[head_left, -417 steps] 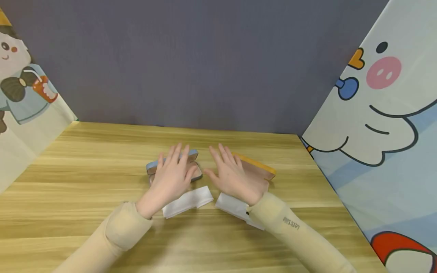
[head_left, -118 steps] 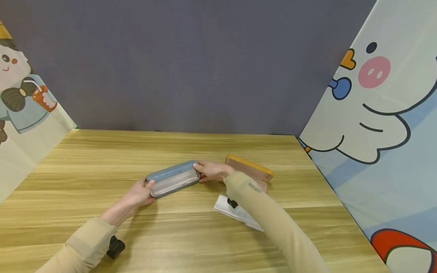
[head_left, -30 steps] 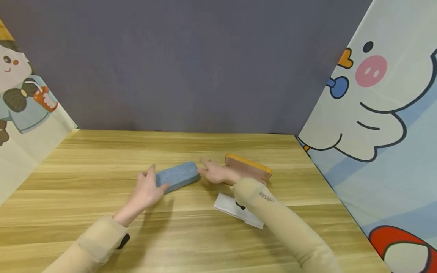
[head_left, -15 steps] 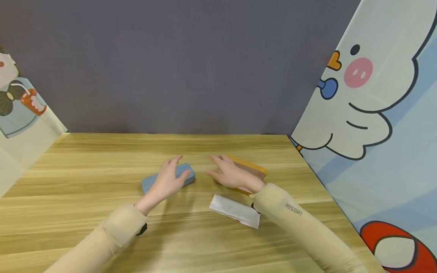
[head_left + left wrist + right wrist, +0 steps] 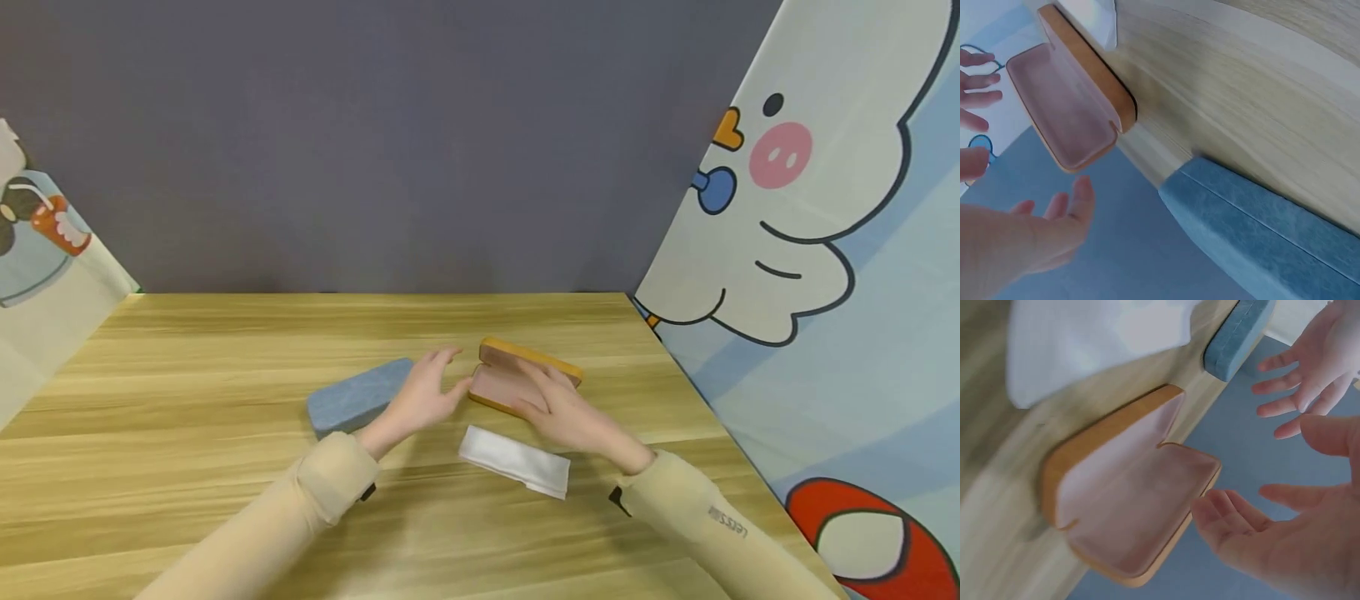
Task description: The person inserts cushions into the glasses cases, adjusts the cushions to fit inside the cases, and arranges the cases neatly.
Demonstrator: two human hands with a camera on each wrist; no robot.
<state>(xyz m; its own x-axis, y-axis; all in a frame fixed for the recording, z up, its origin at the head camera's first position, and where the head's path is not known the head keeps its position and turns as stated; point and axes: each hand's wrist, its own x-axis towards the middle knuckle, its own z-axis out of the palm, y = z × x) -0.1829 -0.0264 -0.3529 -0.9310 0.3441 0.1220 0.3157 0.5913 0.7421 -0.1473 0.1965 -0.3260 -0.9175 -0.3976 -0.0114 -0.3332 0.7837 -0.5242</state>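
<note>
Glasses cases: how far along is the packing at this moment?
Done: the blue case lies closed on the table. In hand: the left hand and right hand hover open at the orange case, which lies open and empty. Left: the white cloth is outside it, and the lid is unclosed.

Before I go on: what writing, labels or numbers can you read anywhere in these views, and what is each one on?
"LeSSiM", as best it reads: small dark print on the right sleeve, upside down in the head view and partly blurred.
Blue case, orange case, white cloth, cartoon backdrop: no writing visible.
</note>
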